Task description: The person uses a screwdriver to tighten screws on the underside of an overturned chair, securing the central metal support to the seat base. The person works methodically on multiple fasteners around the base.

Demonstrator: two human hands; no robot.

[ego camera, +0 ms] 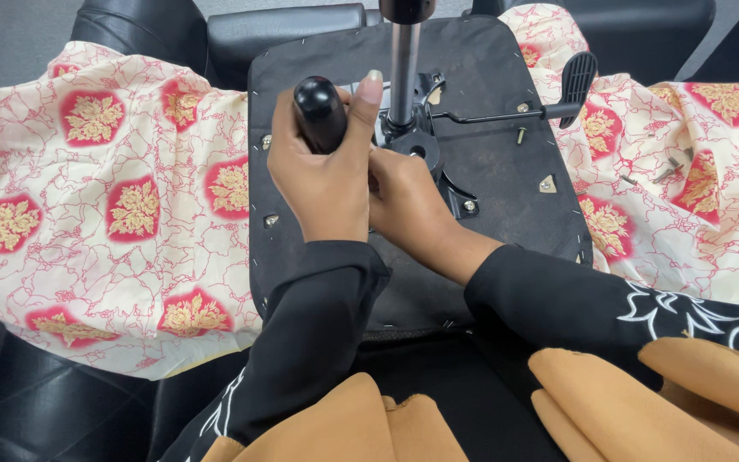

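my left hand (322, 184) is clamped on the upright black screwdriver handle (319, 114); my right hand (404, 201), nearer the metal mechanism (421, 150), pinches something hidden below it.

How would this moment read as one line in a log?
left hand: grips black screwdriver handle | right hand: at chair mechanism | seat underside on patterned cloth

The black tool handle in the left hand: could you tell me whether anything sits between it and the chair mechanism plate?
Only the right hand, tucked behind the left hand and hiding where the tool handle meets the plate.
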